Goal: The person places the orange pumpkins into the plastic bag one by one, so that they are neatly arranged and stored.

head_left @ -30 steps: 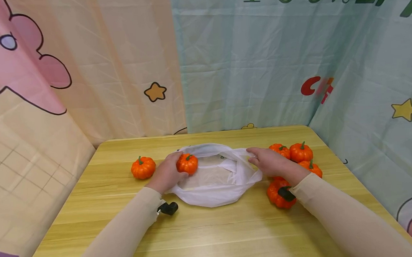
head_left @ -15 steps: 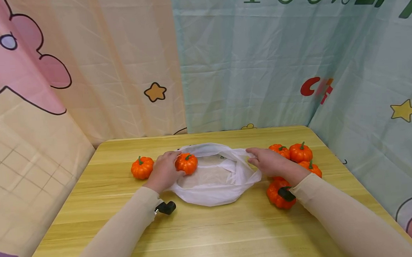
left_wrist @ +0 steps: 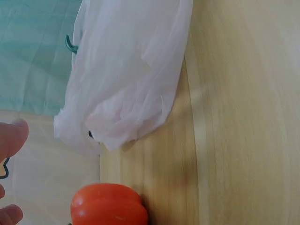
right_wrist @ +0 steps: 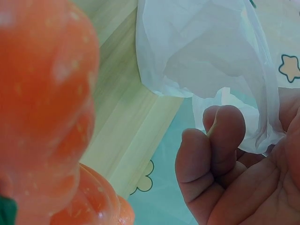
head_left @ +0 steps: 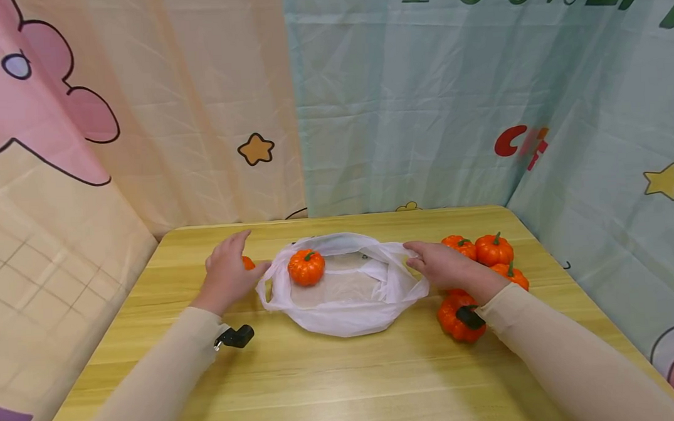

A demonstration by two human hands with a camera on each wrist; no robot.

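Observation:
A white plastic bag (head_left: 342, 320) lies on the table with its mouth spread. Inside its left part sits a small orange pumpkin (head_left: 306, 268); only its green stem (left_wrist: 70, 45) shows past the bag in the left wrist view. My right hand (head_left: 443, 265) grips the bag's right handle (right_wrist: 268, 117), fingers curled at it. Left of the bag, my left hand (head_left: 227, 277) is spread over another pumpkin (head_left: 248, 263), mostly hidden behind it. In the left wrist view that pumpkin (left_wrist: 108, 205) is on the table, apart from the visible fingertips (left_wrist: 14, 136).
Several more pumpkins (head_left: 494, 249) cluster at the right, around and under my right forearm; one (head_left: 459, 318) stands nearest the front. The wooden table (head_left: 344, 386) ends at printed curtains (head_left: 401, 120) behind and at both sides.
My left hand has let go of the pumpkin in the bag and moved left to the one outside. The bag's left handle now shows. My right hand has stayed at its handle.

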